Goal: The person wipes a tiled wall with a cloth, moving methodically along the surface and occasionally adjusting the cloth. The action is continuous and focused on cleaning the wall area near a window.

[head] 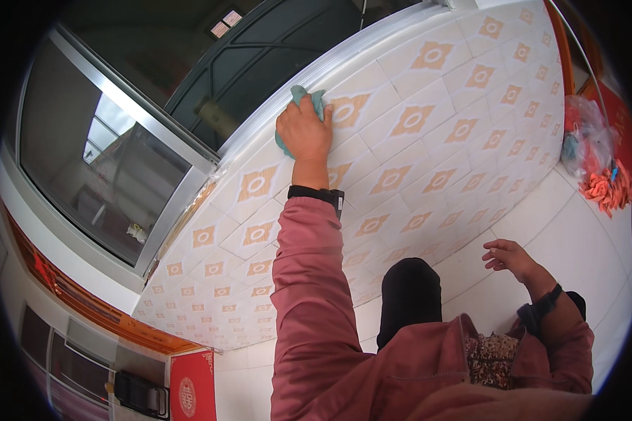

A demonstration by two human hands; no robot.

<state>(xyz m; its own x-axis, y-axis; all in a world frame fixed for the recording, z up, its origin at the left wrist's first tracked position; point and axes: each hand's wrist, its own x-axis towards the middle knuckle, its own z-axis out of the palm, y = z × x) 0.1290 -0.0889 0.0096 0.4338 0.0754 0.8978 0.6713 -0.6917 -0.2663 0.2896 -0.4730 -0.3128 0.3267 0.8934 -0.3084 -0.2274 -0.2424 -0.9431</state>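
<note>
My left hand (306,129) is stretched out and presses a green-blue cloth (298,94) onto the top edge of the patterned tile wall (395,179), just beside the aluminium window track (347,48). The cloth shows past the fingertips and along the side of the palm. My right hand (507,258) hangs in the air over the pale floor, its fingers loosely bent and apart, with nothing in it. Both wrists wear dark bands.
Left of my left hand stands an aluminium-framed window pane (105,142). On the floor at the right are an orange mop head (606,190) and a clear plastic bag (590,131). A red mat (193,387) lies at the lower left.
</note>
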